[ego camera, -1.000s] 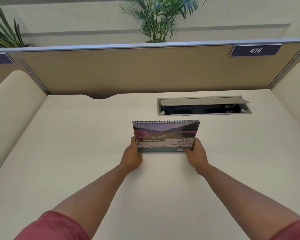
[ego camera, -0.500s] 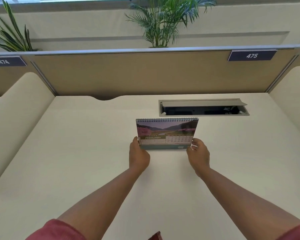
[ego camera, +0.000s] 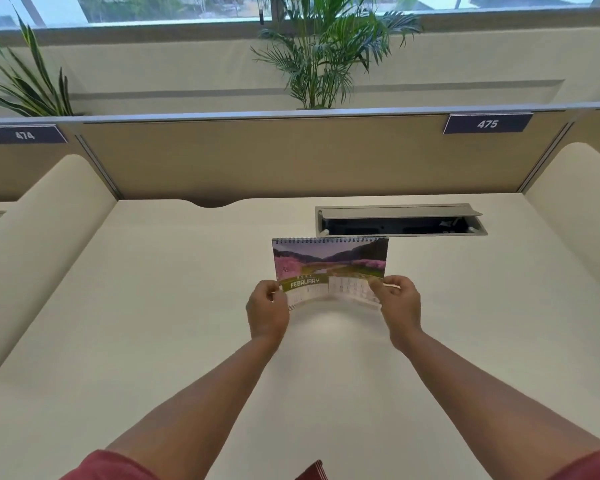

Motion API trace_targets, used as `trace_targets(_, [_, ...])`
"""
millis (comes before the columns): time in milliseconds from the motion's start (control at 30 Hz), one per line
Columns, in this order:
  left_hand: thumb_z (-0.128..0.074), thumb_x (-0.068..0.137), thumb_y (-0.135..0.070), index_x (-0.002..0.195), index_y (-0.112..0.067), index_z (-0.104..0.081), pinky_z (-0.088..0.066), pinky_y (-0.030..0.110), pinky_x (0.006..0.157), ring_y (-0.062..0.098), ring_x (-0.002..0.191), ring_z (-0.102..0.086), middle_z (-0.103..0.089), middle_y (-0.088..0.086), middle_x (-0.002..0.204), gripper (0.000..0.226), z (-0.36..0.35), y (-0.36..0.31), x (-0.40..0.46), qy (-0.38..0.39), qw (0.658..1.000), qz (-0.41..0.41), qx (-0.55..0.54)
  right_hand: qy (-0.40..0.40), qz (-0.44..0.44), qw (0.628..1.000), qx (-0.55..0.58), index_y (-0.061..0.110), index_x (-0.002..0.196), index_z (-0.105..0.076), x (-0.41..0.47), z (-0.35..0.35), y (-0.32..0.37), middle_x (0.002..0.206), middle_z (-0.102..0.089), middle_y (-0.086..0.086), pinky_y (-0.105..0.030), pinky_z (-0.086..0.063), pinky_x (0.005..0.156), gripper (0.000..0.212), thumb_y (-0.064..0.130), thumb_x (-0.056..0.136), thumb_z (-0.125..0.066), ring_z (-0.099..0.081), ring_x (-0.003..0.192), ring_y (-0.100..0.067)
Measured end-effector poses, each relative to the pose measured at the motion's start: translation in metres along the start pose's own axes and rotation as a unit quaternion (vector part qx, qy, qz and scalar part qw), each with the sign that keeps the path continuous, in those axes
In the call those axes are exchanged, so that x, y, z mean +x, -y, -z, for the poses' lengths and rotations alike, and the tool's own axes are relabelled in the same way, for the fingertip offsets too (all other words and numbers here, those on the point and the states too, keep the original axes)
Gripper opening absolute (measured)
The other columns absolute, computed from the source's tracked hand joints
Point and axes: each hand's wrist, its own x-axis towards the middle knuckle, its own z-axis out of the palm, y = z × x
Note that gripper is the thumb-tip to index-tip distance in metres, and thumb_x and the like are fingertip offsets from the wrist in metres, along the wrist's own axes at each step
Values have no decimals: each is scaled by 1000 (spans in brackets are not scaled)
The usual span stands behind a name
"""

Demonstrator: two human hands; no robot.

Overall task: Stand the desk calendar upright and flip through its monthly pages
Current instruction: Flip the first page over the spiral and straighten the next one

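The spiral-bound desk calendar (ego camera: 329,259) stands upright in the middle of the cream desk (ego camera: 153,323), spiral at the top, showing a pink-blossom landscape and the word FEBRUARY. Its front page is lifted off the stand and bowed toward me. My left hand (ego camera: 267,311) pinches the page's lower left corner. My right hand (ego camera: 397,306) pinches the lower right corner. The calendar's base is hidden behind the raised page and my hands.
An open cable hatch (ego camera: 400,221) is set into the desk just behind the calendar. A tan partition (ego camera: 291,154) with number plates 474 and 475 closes the back, and rounded side panels flank the desk. Potted palms stand beyond the partition.
Both hands have gone from holding the calendar's lower corners to pinching the February page, whose bottom edge has lifted and curled toward me. The head camera has tilted up slightly.
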Motion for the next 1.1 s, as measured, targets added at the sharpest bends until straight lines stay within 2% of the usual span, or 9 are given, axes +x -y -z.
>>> trace_targets(200, [-35, 87, 5, 87, -6, -62, -48, 34, 50, 31, 61, -64, -68, 19, 80, 29, 25, -17, 27, 88, 936, 205, -274, 172, -167, 950, 202, 4, 99, -72, 9, 10, 37, 93, -77, -21, -32, -60, 53, 17, 17, 95, -62, -75, 70, -33])
trace_targets(267, [-47, 95, 7, 116, -11, -60, -52, 36, 58, 29, 74, -69, -71, 16, 100, 30, 30, -20, 34, 120, 944, 178, -251, 237, -186, 913, 276, -2, 111, -68, 12, 14, 45, 103, -74, -27, -35, -61, 56, 27, 15, 93, -57, -74, 77, -38])
trace_targets(367, [-75, 90, -3, 158, -31, -29, -62, 51, 83, 23, 107, -68, -50, 3, 139, 87, 33, -26, 46, 165, 962, 112, -186, 304, -170, 880, 324, -4, 123, -66, 18, 17, 54, 114, -69, -29, -38, -61, 65, 47, 25, 88, -56, -70, 90, -42])
trace_targets(500, [-86, 79, -12, 158, -31, -35, -61, 32, 79, 19, 115, -61, -42, -3, 147, 96, 31, -49, 60, 197, 970, 37, -137, 246, -152, 881, 375, 8, 83, -78, 23, 12, 63, 88, -72, -20, -36, -55, 69, 47, 44, 89, -48, -69, 82, -37])
trace_targets(600, [-86, 81, -34, 122, -20, -68, -55, 16, 59, 25, 105, -69, -69, 7, 129, 47, 21, -68, 68, 161, 978, -14, -130, 157, -93, 925, 335, 12, 84, -77, 28, 8, 65, 81, -70, -10, -24, -41, 51, 38, 27, 87, -43, -60, 69, -24])
trace_targets(700, [-86, 77, -48, 94, -7, -70, -60, 25, 59, 24, 82, -79, -80, 7, 93, 47, 8, -81, 74, 118, 984, -21, -129, 134, -71, 940, 307, 8, 108, -73, 34, 4, 65, 81, -70, -4, -25, -42, 51, 39, 14, 81, -45, -58, 63, -16])
trace_targets(867, [-79, 88, -36, 100, -11, -63, -66, 41, 70, 22, 84, -78, -77, 6, 93, 32, -7, -80, 84, 70, 994, 23, -82, 62, 88, 988, 106, 22, 106, -76, 35, -10, 65, 90, -78, 8, -20, -53, 53, 29, 14, 91, -51, -68, 71, -7])
trace_targets(967, [-77, 88, -39, 113, -21, -57, -65, 47, 78, 26, 93, -75, -69, 9, 108, 36, -9, -77, 84, 52, 996, 30, -67, 31, 201, 977, -72, 18, 122, -72, 42, -12, 60, 104, -68, -2, -29, -61, 69, 33, 21, 93, -56, -66, 94, -5])
trace_targets(1100, [-68, 92, -53, 91, -17, -62, -64, 44, 72, 23, 88, -76, -73, 8, 93, 36, -10, -71, 79, 66, 996, 12, -57, 11, 255, 943, -213, 19, 119, -70, 47, -16, 53, 110, -60, -6, -11, -46, 63, 35, 35, 92, -55, -53, 96, 2])
